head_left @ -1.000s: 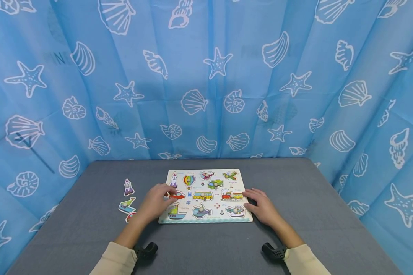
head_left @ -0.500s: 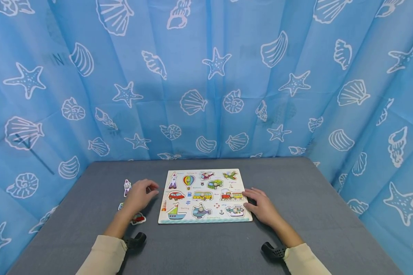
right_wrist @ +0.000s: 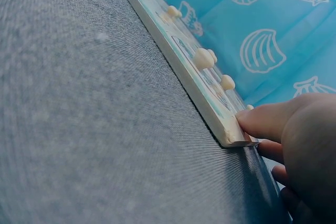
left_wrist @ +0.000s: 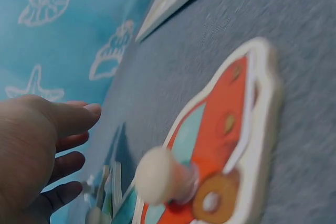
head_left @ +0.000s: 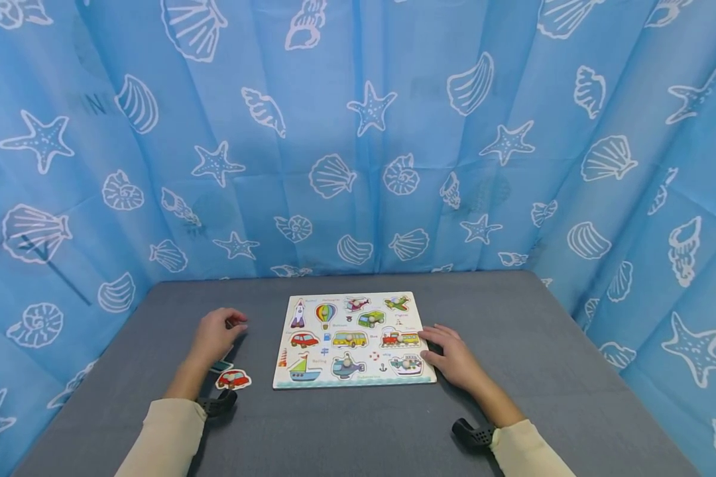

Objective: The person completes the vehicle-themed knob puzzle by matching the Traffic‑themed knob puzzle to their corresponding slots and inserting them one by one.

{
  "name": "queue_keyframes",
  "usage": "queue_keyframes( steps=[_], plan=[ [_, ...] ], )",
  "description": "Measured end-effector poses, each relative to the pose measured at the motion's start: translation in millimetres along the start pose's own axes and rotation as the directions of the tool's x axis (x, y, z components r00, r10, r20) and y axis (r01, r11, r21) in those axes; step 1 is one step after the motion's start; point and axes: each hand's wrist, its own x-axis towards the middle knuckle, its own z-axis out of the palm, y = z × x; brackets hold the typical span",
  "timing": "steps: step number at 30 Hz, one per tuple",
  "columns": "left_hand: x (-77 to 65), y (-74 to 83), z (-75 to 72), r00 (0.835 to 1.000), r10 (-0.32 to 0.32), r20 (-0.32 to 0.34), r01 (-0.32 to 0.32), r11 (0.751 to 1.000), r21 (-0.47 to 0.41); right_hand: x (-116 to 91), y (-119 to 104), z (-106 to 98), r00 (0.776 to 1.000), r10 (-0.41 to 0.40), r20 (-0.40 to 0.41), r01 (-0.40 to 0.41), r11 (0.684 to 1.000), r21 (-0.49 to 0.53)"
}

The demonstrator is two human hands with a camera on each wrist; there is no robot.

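A wooden knob puzzle board with vehicle pictures lies on the grey table. My right hand rests at its right edge, the thumb touching the near right part of the rim in the right wrist view. My left hand is over the left side of the table, fingers loosely curled with nothing visible between them in the left wrist view. Close to its wrist lies a loose red car piece, its pale knob upward. A sailboat piece shows partly beside the forearm. The rocket piece is hidden behind the hand.
Knobbed pieces such as the yellow bus and submarine sit in the board. The red car picture on it shows no knob. A blue shell-patterned curtain encloses the back and sides.
My left hand has moved left, off the board's car picture and over to the loose pieces, covering the rocket piece. The right hand has stayed at the board's edge.
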Motion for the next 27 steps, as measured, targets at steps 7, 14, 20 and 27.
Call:
queue_keyframes(
  steps=[7, 14, 20, 27],
  plan=[
    [2.6, -13.6, -5.7, 0.997, -0.081, -0.02, 0.08, 0.996, -0.046, 0, 0, 0, 1.0, -0.016, 0.001, 0.016, 1.0, -0.003],
    [5.9, -26.2, -4.2, 0.984, -0.165, -0.071, 0.16, 0.985, -0.066, 0, -1, -1, 1.0, -0.007, -0.004, 0.007, 1.0, -0.01],
    [6.2, -29.1, -3.8, 0.964, -0.248, -0.096, 0.241, 0.968, -0.073, 0, -2, -1, 1.0, 0.0, 0.0, 0.0, 1.0, -0.01],
    [5.0, -26.7, -7.0, 0.953, -0.285, -0.106, 0.28, 0.958, -0.063, 0, -2, -1, 1.0, 0.011, -0.004, -0.011, 1.0, -0.006]
  ],
)
